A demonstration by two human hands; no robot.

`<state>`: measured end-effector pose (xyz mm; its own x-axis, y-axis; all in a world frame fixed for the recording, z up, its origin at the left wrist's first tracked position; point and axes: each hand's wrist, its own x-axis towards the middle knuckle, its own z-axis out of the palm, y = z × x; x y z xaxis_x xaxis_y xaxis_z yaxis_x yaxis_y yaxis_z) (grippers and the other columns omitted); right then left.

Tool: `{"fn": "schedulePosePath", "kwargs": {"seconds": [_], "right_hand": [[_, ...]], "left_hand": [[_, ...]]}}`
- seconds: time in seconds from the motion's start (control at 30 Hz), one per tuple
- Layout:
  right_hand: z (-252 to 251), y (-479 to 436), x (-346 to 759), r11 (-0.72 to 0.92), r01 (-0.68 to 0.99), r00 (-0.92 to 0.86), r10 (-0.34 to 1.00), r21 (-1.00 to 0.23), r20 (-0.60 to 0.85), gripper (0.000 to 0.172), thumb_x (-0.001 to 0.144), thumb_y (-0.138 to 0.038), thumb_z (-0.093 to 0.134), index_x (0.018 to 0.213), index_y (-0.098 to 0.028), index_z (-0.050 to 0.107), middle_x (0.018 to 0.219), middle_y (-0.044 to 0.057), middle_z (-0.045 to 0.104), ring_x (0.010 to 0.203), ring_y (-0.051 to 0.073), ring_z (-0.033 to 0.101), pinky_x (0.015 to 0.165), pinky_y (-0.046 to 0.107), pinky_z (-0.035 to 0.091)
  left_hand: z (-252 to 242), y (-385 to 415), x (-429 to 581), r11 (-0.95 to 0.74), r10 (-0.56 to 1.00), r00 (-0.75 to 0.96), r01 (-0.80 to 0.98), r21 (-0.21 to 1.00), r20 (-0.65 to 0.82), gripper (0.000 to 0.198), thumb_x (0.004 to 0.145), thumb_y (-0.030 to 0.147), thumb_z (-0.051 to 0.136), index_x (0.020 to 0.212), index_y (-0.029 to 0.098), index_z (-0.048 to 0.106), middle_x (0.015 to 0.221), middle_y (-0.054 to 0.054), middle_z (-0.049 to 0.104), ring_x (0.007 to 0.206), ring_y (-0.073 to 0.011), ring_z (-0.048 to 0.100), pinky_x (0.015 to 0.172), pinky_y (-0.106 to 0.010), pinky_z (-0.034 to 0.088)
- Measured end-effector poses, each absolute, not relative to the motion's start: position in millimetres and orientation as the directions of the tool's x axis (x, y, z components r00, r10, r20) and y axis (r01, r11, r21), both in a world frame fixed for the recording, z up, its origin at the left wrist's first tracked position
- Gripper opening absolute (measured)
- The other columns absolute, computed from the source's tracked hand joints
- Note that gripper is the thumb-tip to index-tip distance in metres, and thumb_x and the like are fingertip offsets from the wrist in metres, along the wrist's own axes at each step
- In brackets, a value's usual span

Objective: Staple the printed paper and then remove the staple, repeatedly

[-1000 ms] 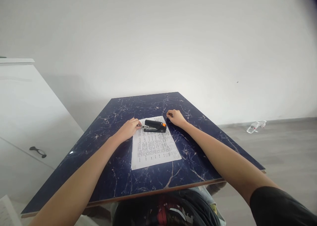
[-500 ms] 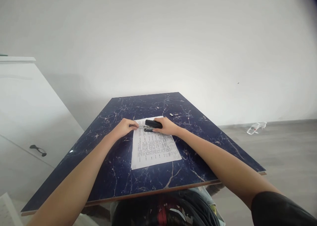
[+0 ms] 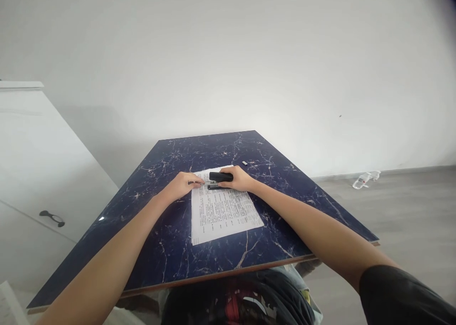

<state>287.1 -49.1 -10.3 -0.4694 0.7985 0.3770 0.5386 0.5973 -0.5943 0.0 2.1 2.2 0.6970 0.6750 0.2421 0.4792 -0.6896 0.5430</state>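
A black stapler is held over the sheets of printed paper on the table. My right hand is closed round its rear end, and its black top arm stands apart from the base. On the left, my left hand pinches a thin metal piece at the stapler's front end. How that piece joins the stapler is too small to tell. Under both hands the upper part of the paper is partly hidden.
The dark blue marbled table carries a small grey-white block beyond my right hand. A white cabinet with a dark handle stands at left. Clear plastic lies on the floor at right, by the white wall.
My left hand has shifted right, nearer the stapler, and less of the thin metal piece shows between them. My right hand still grips the stapler. The paper has turned slightly.
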Motion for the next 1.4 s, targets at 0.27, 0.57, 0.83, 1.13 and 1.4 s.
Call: {"fn": "schedulePosePath", "kwargs": {"seconds": [0.27, 0.57, 0.83, 1.13, 1.4], "right_hand": [[-10, -47, 287, 0.582, 0.531, -0.471, 0.807, -0.616, 0.357, 0.032, 0.087, -0.05, 0.072, 0.085, -0.019, 0.064, 0.072, 0.0, 0.059, 0.061, 0.013, 0.049, 0.06, 0.028, 0.035], [-13, -43, 287, 0.572, 0.535, -0.457, 0.815, -0.622, 0.357, 0.031, 0.086, -0.048, 0.074, 0.091, -0.018, 0.068, 0.075, 0.001, 0.063, 0.061, 0.013, 0.051, 0.059, 0.027, 0.035], [-11, -44, 284, 0.581, 0.468, -0.469, 0.802, -0.666, 0.37, 0.044, 0.095, -0.059, 0.059, 0.089, -0.017, 0.069, 0.067, -0.001, 0.057, 0.054, 0.011, 0.043, 0.055, 0.027, 0.03], [-12, -41, 281, 0.575, 0.487, -0.425, 0.814, -0.658, 0.396, 0.052, 0.102, -0.059, 0.045, 0.077, -0.018, 0.063, 0.061, -0.003, 0.05, 0.054, 0.011, 0.038, 0.057, 0.027, 0.027], [0, -48, 285, 0.61, 0.642, -0.489, 0.792, -0.465, 0.365, 0.031, 0.087, -0.045, 0.074, 0.104, -0.02, 0.071, 0.089, 0.006, 0.073, 0.07, 0.016, 0.061, 0.063, 0.028, 0.04]], "left_hand": [[1, -2, 11, -0.767, 0.603, 0.743, 0.44, 0.466, 0.29, 0.021, 0.091, 0.028, 0.062, 0.098, 0.025, 0.082, 0.104, -0.006, 0.08, 0.095, -0.025, 0.074, 0.09, -0.04, 0.057], [0, -11, 24, -0.678, 0.7, 0.661, 0.497, 0.541, 0.271, 0.014, 0.088, 0.026, 0.065, 0.101, 0.025, 0.058, 0.088, -0.001, 0.078, 0.084, -0.022, 0.073, 0.084, -0.036, 0.053], [7, -21, 42, -0.679, 0.683, 0.691, 0.482, 0.553, 0.236, 0.02, 0.089, 0.022, 0.057, 0.097, 0.027, 0.039, 0.087, 0.001, 0.075, 0.084, -0.0225, 0.074, 0.08, -0.032, 0.049], [1, -20, 46, -0.664, 0.702, 0.657, 0.465, 0.585, 0.275, 0.025, 0.086, 0.022, 0.06, 0.094, 0.027, 0.037, 0.084, 0.002, 0.075, 0.088, -0.0225, 0.075, 0.083, -0.032, 0.05], [22, -27, 27, -0.309, 0.945, 0.263, 0.915, 0.26, 0.195, 0.05, 0.084, 0.065, 0.063, 0.106, 0.02, 0.056, 0.108, -0.02, 0.073, 0.1, -0.0384, 0.071, 0.077, -0.041, 0.053]]}}
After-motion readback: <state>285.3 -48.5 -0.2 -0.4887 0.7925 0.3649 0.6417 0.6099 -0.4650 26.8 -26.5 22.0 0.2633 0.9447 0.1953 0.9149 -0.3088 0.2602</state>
